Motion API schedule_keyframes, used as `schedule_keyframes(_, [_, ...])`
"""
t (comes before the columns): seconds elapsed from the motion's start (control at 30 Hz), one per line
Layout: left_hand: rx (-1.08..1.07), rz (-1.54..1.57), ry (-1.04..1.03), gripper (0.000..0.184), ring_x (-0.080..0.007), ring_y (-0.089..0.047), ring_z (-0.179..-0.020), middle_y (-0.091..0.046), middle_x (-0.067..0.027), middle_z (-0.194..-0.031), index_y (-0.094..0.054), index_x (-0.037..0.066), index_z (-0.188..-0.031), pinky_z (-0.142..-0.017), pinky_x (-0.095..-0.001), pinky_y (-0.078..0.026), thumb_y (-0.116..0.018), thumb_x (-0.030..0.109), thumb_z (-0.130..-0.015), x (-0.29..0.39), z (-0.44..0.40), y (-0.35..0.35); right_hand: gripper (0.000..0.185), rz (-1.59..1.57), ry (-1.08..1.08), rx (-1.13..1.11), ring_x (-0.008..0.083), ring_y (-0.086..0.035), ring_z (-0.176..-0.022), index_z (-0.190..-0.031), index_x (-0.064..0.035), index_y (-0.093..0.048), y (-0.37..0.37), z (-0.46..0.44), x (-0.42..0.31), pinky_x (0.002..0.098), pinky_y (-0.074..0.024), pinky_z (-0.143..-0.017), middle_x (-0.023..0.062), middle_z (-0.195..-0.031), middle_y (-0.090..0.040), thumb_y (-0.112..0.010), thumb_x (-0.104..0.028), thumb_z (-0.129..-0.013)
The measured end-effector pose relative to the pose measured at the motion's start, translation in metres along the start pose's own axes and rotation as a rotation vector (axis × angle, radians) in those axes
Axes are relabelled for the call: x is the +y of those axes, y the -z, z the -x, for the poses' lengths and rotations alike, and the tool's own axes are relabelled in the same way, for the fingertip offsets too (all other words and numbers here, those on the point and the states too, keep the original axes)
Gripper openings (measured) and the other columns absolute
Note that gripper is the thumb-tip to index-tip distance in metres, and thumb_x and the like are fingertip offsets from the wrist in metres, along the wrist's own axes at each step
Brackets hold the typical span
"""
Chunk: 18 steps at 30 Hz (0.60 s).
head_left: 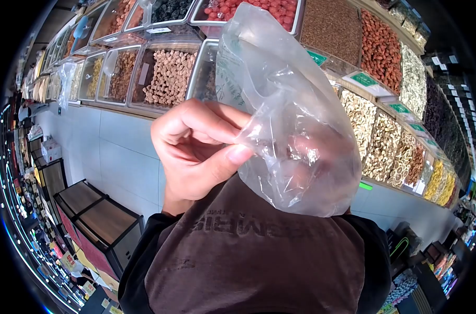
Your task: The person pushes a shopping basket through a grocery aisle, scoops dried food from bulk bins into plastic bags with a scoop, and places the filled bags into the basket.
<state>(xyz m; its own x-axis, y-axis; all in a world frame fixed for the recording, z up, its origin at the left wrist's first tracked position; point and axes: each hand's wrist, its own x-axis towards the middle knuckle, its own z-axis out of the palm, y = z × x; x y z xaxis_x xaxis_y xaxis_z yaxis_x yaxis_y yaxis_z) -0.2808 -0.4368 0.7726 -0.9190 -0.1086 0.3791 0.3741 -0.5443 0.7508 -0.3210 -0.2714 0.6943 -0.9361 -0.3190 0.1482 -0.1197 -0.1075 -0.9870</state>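
A clear plastic bag [280,104] with faint green print hangs crumpled in front of my chest. My left hand [198,149] is closed, pinching the bag's edge between thumb and forefinger. Behind the plastic, my right hand [314,152] shows only as a blurred shape; its thumb and fingers appear drawn together on the bag, close to my left fingertips. Nothing can be made out inside the bag.
Beyond the bag, bins hold pale shelled nuts [170,76], red dried fruit [280,11], brown seeds [329,31] and reddish pieces [379,49]. Sliced dried goods [358,118] fill bins at right. A black-framed display stand [104,220] is at lower left.
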Motion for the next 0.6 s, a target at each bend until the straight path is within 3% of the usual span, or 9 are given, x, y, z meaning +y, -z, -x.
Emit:
schedule_keyframes(0.1, [-0.002,0.019,0.056,0.015,-0.0206,-0.070,-0.086,-0.070,-0.0254,-0.095,-0.062,-0.006,-0.089,-0.078,-0.0333,-0.057,-0.072,-0.012,-0.079,0.000,-0.001,0.000,0.024,-0.002,-0.013,0.003,0.0170,-0.067,-0.086,-0.108,-0.0071,-0.067,0.003,-0.001,0.003,0.0288,-0.0516,-0.074,0.0108,-0.097,-0.070,-0.070,-0.004,-0.084])
schedule_keyframes(0.27, [-0.093,-0.280,0.001,0.015,-0.0198,-0.069,-0.083,-0.071,-0.0224,-0.094,-0.064,-0.003,-0.081,-0.076,-0.0325,-0.056,-0.074,-0.013,-0.074,0.001,-0.003,0.005,0.024,-0.009,-0.030,0.012,0.0170,-0.067,-0.086,-0.108,-0.0071,-0.067,0.005,-0.001,0.003,0.0288,-0.0516,-0.074,0.0107,-0.097,-0.070,-0.071,-0.005,-0.084])
schedule_keyframes(0.4, [-0.185,-0.346,-0.018,0.015,-0.0200,-0.069,-0.081,-0.070,-0.0223,-0.092,-0.061,-0.004,-0.084,-0.073,-0.0321,-0.057,-0.071,-0.013,-0.077,-0.001,-0.005,0.008,0.024,-0.011,-0.036,0.015,0.0171,-0.067,-0.086,-0.107,-0.0071,-0.067,0.005,0.000,0.002,0.0288,-0.0516,-0.074,0.0107,-0.097,-0.070,-0.071,-0.005,-0.084])
schedule_keyframes(0.47, [-0.062,0.097,0.163,0.013,-0.0199,-0.069,-0.076,-0.068,-0.0224,-0.089,-0.058,-0.004,-0.087,-0.070,-0.0312,-0.057,-0.067,-0.011,-0.081,-0.006,-0.002,0.007,0.024,-0.013,-0.042,0.020,0.0171,-0.067,-0.086,-0.107,-0.0072,-0.067,0.006,-0.001,0.002,0.0288,-0.0516,-0.074,0.0107,-0.097,-0.070,-0.071,-0.005,-0.084])
schedule_keyframes(0.6, [-0.020,0.168,0.210,0.013,-0.0200,-0.068,-0.073,-0.066,-0.0222,-0.088,-0.054,-0.003,-0.089,-0.068,-0.0311,-0.057,-0.066,-0.005,-0.085,-0.007,-0.002,0.008,0.024,-0.014,-0.047,0.026,0.0171,-0.067,-0.086,-0.107,-0.0072,-0.067,0.005,0.000,0.000,0.0288,-0.0516,-0.074,0.0106,-0.097,-0.070,-0.071,-0.005,-0.084])
